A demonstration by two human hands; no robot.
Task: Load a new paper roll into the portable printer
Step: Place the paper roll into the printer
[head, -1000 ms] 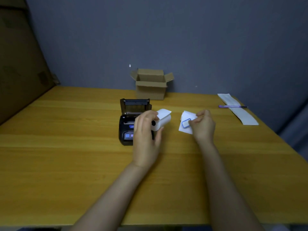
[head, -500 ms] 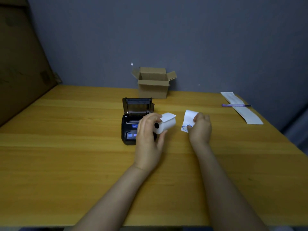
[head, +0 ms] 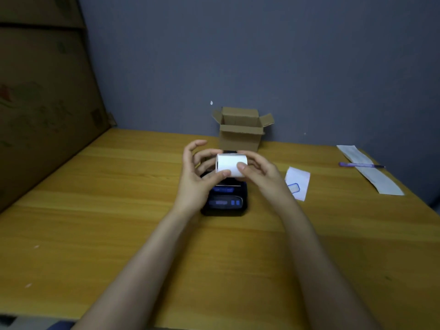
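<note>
A white paper roll [head: 230,164] is held in the air just above the black portable printer [head: 226,201], which sits on the wooden table [head: 95,210]. My left hand [head: 197,172] grips the roll's left end with thumb and fingers. My right hand [head: 258,171] grips its right end, thumb on the front. The printer's blue display faces me. Its open lid and paper bay are mostly hidden behind the roll and my hands.
A torn white slip with a blue sticker [head: 297,184] lies just right of the printer. An open cardboard box [head: 240,132] stands behind it near the wall. A long paper strip [head: 371,170] and a purple pen [head: 360,165] lie at the far right. Large cardboard [head: 42,103] leans at the left.
My right hand let go of the torn slip, now lying on the table, and moved left onto the roll. Both hands brought the roll over the printer.
</note>
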